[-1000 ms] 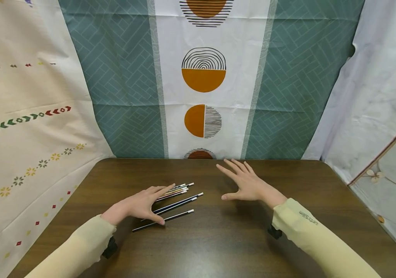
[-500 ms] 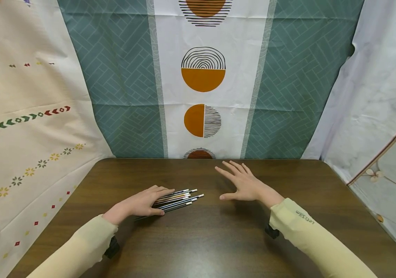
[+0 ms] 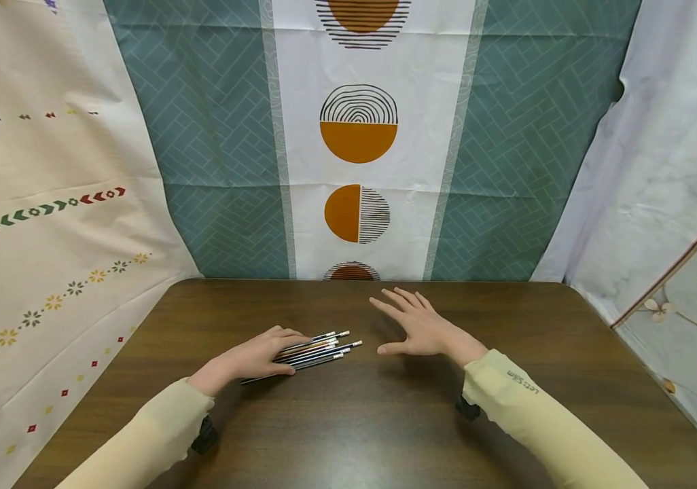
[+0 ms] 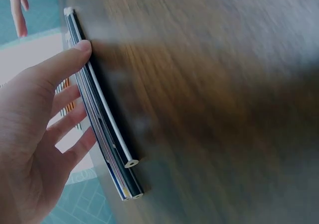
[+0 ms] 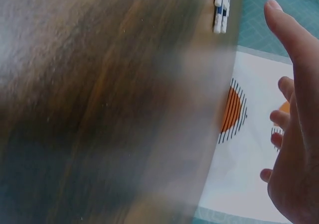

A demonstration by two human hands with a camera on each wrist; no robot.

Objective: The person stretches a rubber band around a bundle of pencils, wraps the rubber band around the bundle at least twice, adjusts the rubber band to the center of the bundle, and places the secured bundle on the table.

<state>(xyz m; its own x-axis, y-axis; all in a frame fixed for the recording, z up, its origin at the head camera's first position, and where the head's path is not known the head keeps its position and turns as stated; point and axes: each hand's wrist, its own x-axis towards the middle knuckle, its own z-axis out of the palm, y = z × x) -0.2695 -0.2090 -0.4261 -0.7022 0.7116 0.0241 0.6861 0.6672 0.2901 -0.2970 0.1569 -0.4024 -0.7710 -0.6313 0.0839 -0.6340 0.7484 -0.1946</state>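
Several pencils (image 3: 319, 353) lie side by side in a bundle on the brown table, their white eraser ends pointing right. My left hand (image 3: 261, 354) covers the other part of them, thumb along the near side and fingers over the far side. From the left wrist view, the thumb presses one side of the bundle (image 4: 102, 117) while the fingers reach round the opposite side. My right hand (image 3: 420, 329) hovers to the right of the erasers, fingers spread and holding nothing. In the right wrist view, eraser ends (image 5: 220, 15) show at the top, apart from the right hand (image 5: 301, 119).
The dark wooden table (image 3: 354, 421) ends at a back edge against a green and white patterned curtain (image 3: 226, 170). A cream cloth (image 3: 49, 238) hangs at the left and a marbled white one (image 3: 666, 204) at the right. Dark wrist cameras sit under both sleeves.
The spread pencils have been drawn together into a tight bundle as my left thumb moved toward the fingers. The bundle has shifted slightly right, and my right hand has come a little left.
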